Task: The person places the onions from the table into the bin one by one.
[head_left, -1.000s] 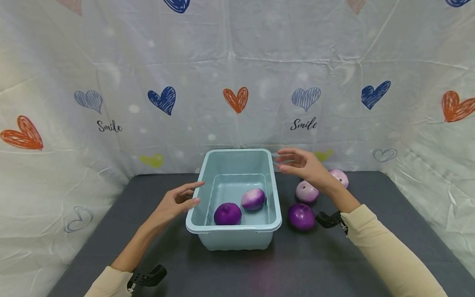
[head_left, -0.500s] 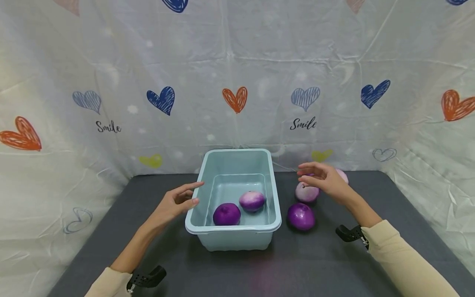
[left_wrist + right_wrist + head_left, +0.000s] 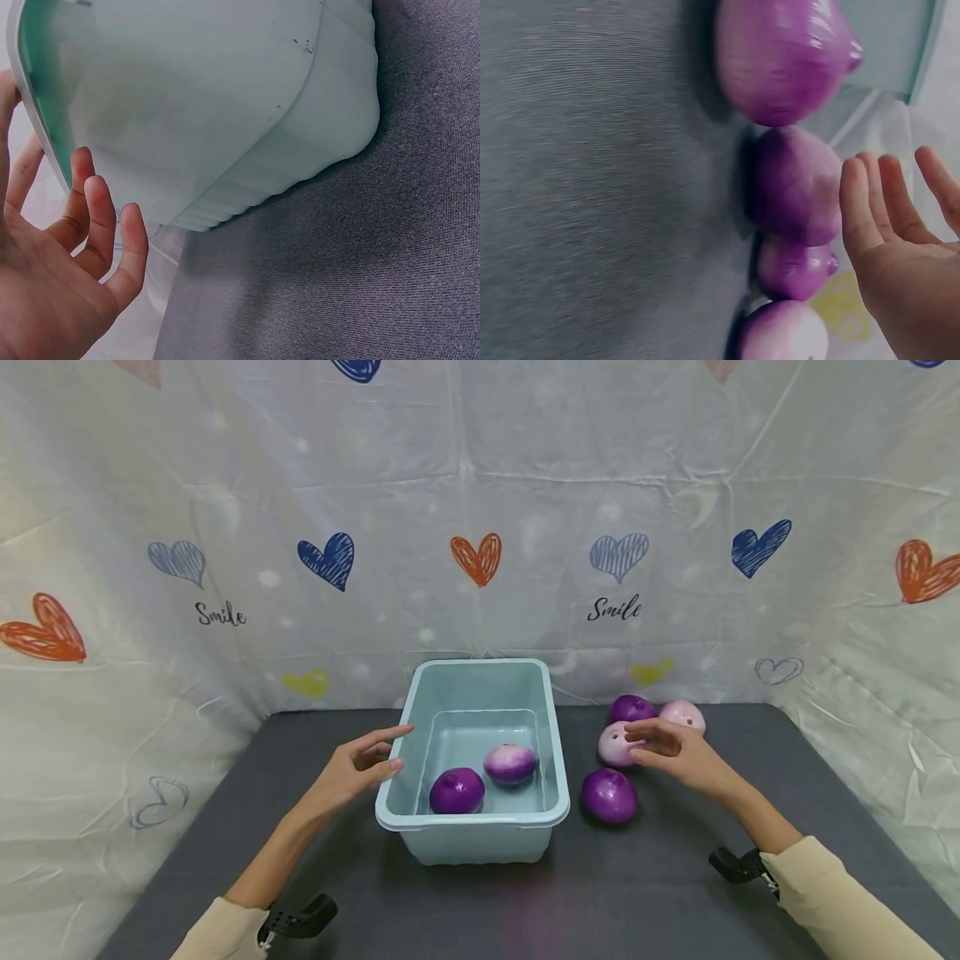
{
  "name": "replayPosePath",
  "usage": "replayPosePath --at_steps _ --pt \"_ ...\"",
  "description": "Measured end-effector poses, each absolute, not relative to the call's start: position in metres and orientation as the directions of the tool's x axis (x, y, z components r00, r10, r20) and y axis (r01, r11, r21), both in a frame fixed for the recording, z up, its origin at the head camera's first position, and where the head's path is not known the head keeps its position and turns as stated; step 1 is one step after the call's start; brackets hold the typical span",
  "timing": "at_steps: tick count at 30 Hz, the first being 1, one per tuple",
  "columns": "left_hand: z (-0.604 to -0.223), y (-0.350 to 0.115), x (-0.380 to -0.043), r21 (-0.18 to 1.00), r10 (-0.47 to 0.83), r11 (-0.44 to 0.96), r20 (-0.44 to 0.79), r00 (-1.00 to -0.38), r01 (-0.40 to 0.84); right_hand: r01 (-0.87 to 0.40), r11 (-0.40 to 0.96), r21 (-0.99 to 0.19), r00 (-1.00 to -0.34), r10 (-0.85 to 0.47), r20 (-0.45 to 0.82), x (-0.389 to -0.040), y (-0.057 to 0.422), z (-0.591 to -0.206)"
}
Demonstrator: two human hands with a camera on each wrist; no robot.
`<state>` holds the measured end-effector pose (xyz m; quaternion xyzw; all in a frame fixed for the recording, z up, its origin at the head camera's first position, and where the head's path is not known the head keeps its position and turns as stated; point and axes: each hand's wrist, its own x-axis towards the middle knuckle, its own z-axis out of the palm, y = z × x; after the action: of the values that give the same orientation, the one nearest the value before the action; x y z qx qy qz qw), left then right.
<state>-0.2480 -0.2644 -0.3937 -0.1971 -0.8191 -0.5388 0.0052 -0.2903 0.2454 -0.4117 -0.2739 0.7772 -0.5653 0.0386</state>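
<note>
A light blue plastic basin (image 3: 480, 822) holds two purple onions: a dark one (image 3: 457, 791) at the front and a paler one (image 3: 510, 764) behind it. My left hand (image 3: 360, 764) rests at the basin's left rim, its thumb and index fingertips on the edge. In the left wrist view its other fingers hang loosely beside the basin's outer wall (image 3: 225, 82). My right hand (image 3: 686, 756) hovers beside a pale pink onion (image 3: 616, 744), fingers relaxed and nothing in them. In the right wrist view the fingertips overlap the edge of one onion (image 3: 795, 184).
Right of the basin, a dark purple onion (image 3: 609, 796) lies in front of the pale one. Another purple onion (image 3: 632, 707) and a pale onion (image 3: 682, 713) sit farther back. A white curtain (image 3: 540, 527) printed with hearts hangs behind the dark grey table (image 3: 450, 910).
My right hand has moved right and down, away from the basin's right rim to the onions beside it. The paler onion in the basin has rolled slightly. My left hand has stayed put.
</note>
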Motion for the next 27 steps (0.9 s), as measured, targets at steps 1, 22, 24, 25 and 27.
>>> replayPosePath --at_steps 1,22,24,25,27 --pt "-0.394 -0.264 -0.248 0.880 0.318 0.341 0.222 -0.922 0.330 -0.386 0.213 -0.897 -0.844 -0.473 0.251 -0.288 0.246 -0.414" --pt "-0.394 -0.265 -0.247 0.880 0.346 0.307 0.250 -0.904 0.361 -0.407 0.238 -0.882 -0.796 -0.565 0.215 -0.272 0.243 -0.446" --pt "-0.394 -0.265 -0.247 0.884 0.346 0.302 0.248 -0.905 0.358 -0.401 0.242 -0.884 -0.793 -0.575 0.202 -0.273 0.242 -0.447" --pt "-0.394 -0.265 -0.247 0.884 0.344 0.302 0.247 -0.906 0.356 -0.397 0.244 -0.885 -0.791 -0.580 0.195 -0.274 0.241 -0.447" --pt "-0.394 -0.265 -0.247 0.885 0.341 0.304 0.244 -0.908 0.352 -0.394 0.245 -0.886 -0.785 -0.590 0.186 -0.275 0.240 -0.447"
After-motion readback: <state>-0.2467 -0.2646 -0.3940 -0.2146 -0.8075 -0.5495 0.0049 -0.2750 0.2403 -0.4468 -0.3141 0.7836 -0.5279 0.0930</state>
